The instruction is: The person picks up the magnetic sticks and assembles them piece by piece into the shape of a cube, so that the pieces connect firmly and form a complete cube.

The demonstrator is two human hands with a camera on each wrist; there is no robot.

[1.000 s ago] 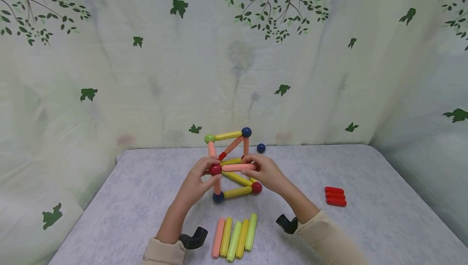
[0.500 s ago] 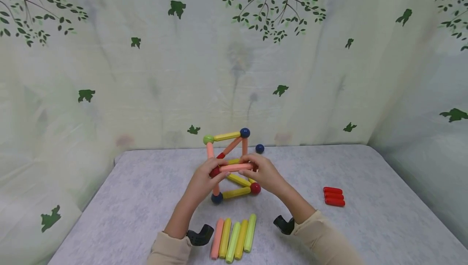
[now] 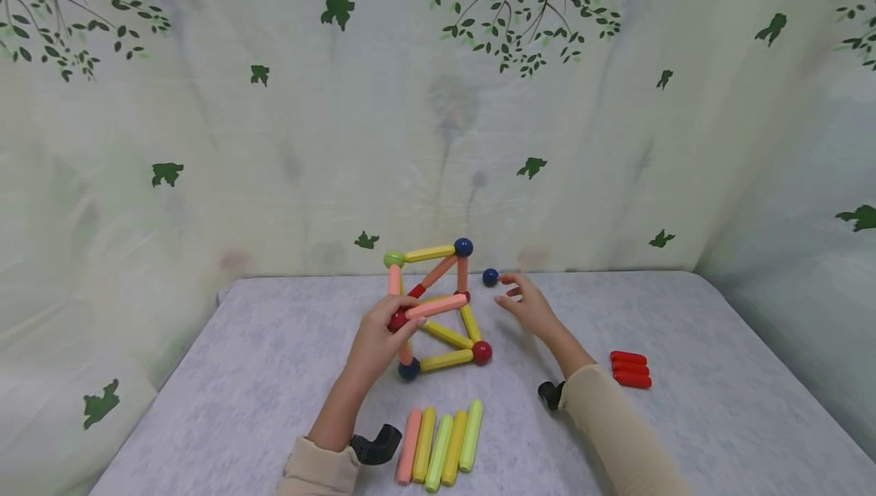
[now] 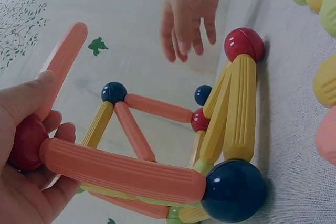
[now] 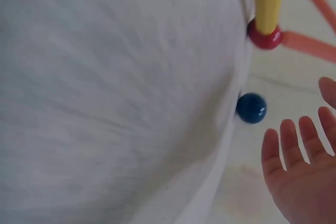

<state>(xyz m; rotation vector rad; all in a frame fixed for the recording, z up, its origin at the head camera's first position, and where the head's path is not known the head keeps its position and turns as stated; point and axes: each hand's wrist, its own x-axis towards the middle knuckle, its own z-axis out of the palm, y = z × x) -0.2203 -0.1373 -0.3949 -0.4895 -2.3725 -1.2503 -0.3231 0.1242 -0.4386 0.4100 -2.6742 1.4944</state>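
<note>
Leaf-printed sheeting (image 3: 308,138) hangs behind the frame (image 3: 445,334) of balls and rods, which stands on the pale grey desk (image 3: 274,374). Half a second on, the right hand (image 3: 530,310) has let go of the salmon rod (image 3: 438,306) and moved off to the frame's right, its fingers spread and empty, near the loose blue ball (image 3: 490,278) but apart from it. At the frame's left side, the left hand (image 3: 385,332) alone now grips the red ball (image 4: 27,142) and that rod's near end; the far end juts free, so the rod seems joined at one end only.

Counting the frame's balls visible from above: three red balls (image 3: 482,351), the held one included, two blue balls (image 3: 463,247), one green ball (image 3: 394,259); others may be hidden. Nearer the wearer than the frame lie five loose rods (image 3: 439,453): one salmon, two yellow, two light green. Well right of the frame sit three short red rods (image 3: 630,369).
</note>
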